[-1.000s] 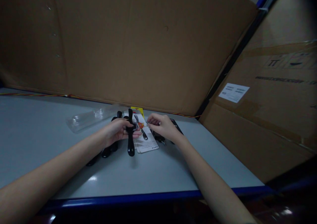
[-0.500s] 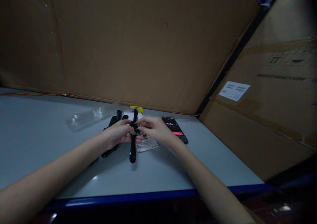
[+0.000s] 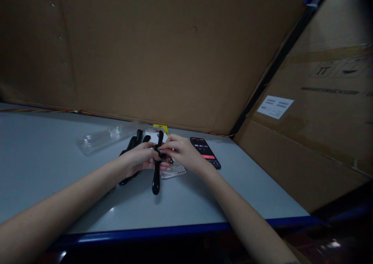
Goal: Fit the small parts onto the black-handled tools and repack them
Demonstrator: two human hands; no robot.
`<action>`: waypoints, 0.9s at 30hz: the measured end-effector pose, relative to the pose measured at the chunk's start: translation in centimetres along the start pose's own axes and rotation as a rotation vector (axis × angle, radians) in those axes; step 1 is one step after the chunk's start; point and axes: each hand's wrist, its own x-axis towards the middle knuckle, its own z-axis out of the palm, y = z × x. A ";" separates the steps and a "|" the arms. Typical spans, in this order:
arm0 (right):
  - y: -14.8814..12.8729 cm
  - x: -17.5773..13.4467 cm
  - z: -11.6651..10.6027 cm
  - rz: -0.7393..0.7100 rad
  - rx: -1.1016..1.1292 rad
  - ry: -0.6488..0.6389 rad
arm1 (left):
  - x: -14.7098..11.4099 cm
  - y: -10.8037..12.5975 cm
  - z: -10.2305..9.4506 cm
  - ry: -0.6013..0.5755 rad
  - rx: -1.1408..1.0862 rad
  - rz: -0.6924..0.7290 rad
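Behind the tabletop's front edge, my left hand clamps the tool, apparently steadying its centre for my right hand, fingertips pinched together.

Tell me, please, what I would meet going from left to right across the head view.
Clear plastic packaging, black two-handled tool, phone, white label on the cardboard at right.

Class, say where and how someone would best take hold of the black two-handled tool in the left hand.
Probably by the near handle of the black tool, wrapping around it from the table's blue front edge: that slim handle juts out free, while the left hand and right hand crowd the middle.
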 end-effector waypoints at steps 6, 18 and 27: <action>-0.2 0.0 -0.1 -0.093 -0.130 -0.051 | 0.1 -0.1 0.0 -0.020 -0.001 -0.010; -0.6 -0.1 0.2 -0.003 -0.085 0.004 | 0.6 -0.3 -0.3 0.031 -0.064 0.029; -0.8 0.1 0.4 -0.009 -0.088 0.016 | 0.2 -0.2 0.0 -0.013 0.007 0.082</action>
